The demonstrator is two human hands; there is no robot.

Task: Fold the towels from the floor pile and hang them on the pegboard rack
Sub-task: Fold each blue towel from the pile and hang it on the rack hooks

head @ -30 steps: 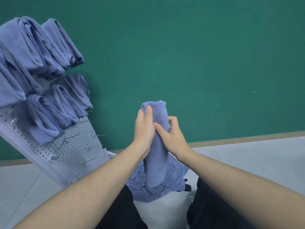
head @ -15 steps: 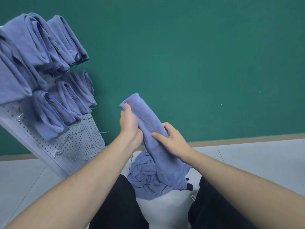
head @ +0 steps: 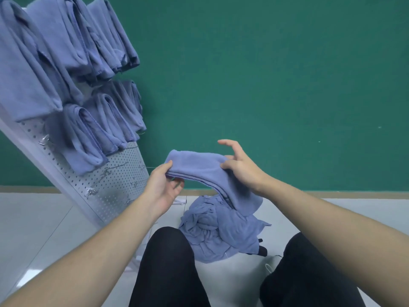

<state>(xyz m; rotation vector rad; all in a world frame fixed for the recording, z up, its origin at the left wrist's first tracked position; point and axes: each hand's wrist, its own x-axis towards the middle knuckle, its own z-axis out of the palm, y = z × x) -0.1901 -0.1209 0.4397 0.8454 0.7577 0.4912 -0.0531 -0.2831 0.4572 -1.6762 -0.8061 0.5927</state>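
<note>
Hands meet in front of the person at mid-frame, sharing one folded blue towel (head: 199,165) held in the air above the floor pile (head: 219,235). The left hand (head: 161,187) has its grip closed on the towel's left end: the thumb lies on top of the cloth and the fingers curl beneath it. The right hand (head: 241,169) pinches the towel further right, thumb pressed onto the top layer, while its index finger sticks up and forward, free of the cloth. From that pinch the rest of the towel droops down and to the right, its lower end hanging just over the pile.

The pile is a crumpled heap of the same blue fabric lying on the pale tiled floor (head: 39,218), between the person's two knees in black trousers (head: 168,262). A small black object shows at the pile's right edge; what it is cannot be told.

To the left leans the pegboard rack (head: 115,180), a white perforated panel tilted in the picture, with metal hooks (head: 89,192) standing out of its bare lower part. Its upper part carries hung towels (head: 73,63), folded and draped in two rows, one above the other, crowded side by side. Behind everything runs a green wall (head: 276,74) with a tan baseboard (head: 354,194) where it meets the floor.
</note>
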